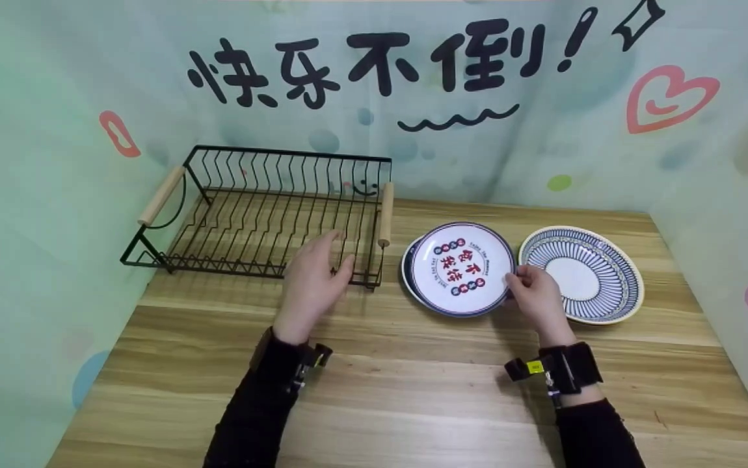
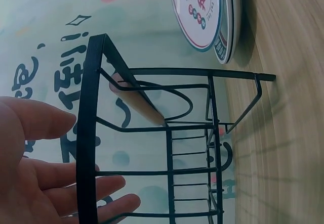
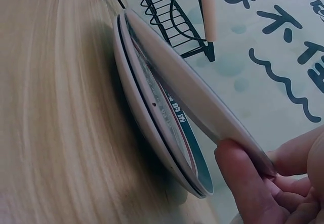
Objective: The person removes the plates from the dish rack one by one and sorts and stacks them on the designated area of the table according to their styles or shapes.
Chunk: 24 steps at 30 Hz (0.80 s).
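A black wire dish rack (image 1: 263,214) with wooden handles stands at the back left of the wooden table. My left hand (image 1: 314,276) hovers open at its front right corner, fingers spread beside the wires (image 2: 88,133). To the right lies a stack of white plates with red characters (image 1: 458,268). My right hand (image 1: 533,294) pinches the right rim of the top plate (image 3: 197,95), which is tilted up off the plates below it (image 3: 152,128). A blue striped plate (image 1: 581,273) lies just right of the stack.
The wooden table (image 1: 413,390) stretches bare toward me. A pale green printed backdrop (image 1: 413,97) closes off the back and both sides. The rack's right wooden handle (image 1: 386,214) stands close to the plate stack.
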### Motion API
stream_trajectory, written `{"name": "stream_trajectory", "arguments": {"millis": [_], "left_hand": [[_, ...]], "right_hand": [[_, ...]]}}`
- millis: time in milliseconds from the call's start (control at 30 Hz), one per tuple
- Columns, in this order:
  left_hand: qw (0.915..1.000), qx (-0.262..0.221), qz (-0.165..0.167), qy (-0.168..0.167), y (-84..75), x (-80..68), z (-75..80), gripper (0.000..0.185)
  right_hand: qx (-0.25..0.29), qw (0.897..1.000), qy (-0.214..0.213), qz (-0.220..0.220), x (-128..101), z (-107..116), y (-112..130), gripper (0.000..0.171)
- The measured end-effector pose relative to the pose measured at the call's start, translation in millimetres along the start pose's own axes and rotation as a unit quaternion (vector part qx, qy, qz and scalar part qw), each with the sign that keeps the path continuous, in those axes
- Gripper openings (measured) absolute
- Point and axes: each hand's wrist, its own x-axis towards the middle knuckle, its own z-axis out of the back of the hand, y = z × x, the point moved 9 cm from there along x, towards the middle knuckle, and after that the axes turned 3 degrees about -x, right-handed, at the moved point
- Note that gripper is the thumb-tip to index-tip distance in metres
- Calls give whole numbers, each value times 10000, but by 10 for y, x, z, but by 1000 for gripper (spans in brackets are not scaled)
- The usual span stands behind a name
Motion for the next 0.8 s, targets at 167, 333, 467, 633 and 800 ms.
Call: {"name": "stream_trajectory", "arguments": {"millis": [167, 333, 467, 633, 800], "left_hand": [[10000, 10, 38, -14, 18, 2, 11, 52], [10000, 49, 27, -19, 20, 5, 11, 52], [10000, 30, 45, -12, 30, 9, 8, 52], [10000, -9, 12, -61, 26, 10, 23, 51], [9999, 76, -60, -130, 17, 0, 42, 51]], "right_hand": [[406, 9986, 212, -260, -2, -39, -37, 27], [661, 9961, 389, -432, -15, -80, -40, 31], [789, 9947, 471, -458, -18, -103, -43, 34], [857, 9934, 643, -408, -25, -140, -37, 37], [659, 9938, 839, -326, -49, -165, -15, 40]]}}
